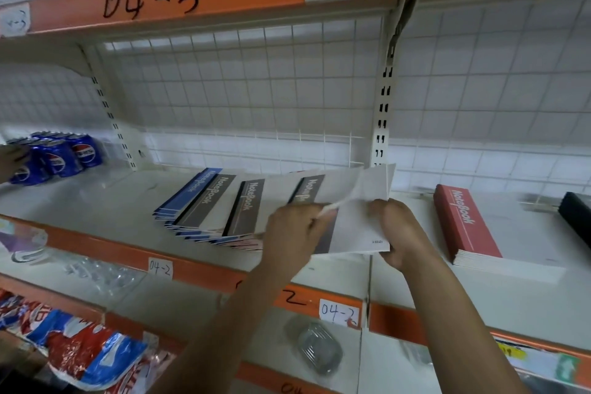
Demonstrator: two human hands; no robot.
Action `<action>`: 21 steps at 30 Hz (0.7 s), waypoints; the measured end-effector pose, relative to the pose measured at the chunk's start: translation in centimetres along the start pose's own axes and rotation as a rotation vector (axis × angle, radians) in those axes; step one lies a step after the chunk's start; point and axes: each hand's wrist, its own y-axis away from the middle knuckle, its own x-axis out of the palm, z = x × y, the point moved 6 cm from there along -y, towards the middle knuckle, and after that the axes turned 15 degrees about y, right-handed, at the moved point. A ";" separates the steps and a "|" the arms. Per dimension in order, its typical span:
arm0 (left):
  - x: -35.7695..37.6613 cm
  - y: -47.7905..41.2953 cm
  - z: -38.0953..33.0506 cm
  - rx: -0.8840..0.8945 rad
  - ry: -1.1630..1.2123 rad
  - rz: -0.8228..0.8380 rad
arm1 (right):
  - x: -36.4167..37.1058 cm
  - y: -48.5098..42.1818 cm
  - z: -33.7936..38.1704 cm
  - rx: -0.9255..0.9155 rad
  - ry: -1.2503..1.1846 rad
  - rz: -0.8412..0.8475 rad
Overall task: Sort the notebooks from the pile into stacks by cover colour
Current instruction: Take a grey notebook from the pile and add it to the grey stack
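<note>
A fanned pile of notebooks (217,208) lies on the middle shelf, with blue and dark grey cover bands showing. My left hand (294,233) and my right hand (396,230) both grip a grey-banded notebook (355,201) lifted at the pile's right end, its pale back cover facing me. A stack of red notebooks (470,227) lies to the right on the same shelf.
Blue soda cans (57,157) stand at the shelf's left, where another person's hand (11,160) touches them. A black object (575,214) sits at the far right. An orange shelf edge (198,269) runs in front. Wire mesh backs the shelf. Packaged goods fill the lower shelves.
</note>
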 end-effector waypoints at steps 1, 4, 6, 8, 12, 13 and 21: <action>1.2 0.3 -1.2 0.071 0.031 0.056 | -0.4 0.2 -0.1 -0.007 -0.031 0.009; 4.1 0.9 -4.0 0.242 0.084 0.174 | -2.4 1.0 -0.8 -0.005 -0.047 -0.036; 5.5 1.0 -4.9 0.216 0.205 0.275 | -4.3 1.6 -1.7 -0.014 -0.045 -0.108; 6.5 0.8 -4.7 0.091 0.311 0.291 | -6.0 2.2 -2.5 -0.050 -0.045 -0.129; 7.8 -0.4 -2.8 -0.149 0.177 0.089 | -9.3 3.9 -2.5 -0.172 -0.048 -0.129; 8.5 -0.6 -2.3 -0.250 0.251 0.089 | -10.1 4.3 -2.3 -0.210 -0.030 -0.133; 13.5 -0.2 -5.2 -0.376 0.810 0.080 | -16.0 6.7 -1.9 -0.366 0.378 -0.392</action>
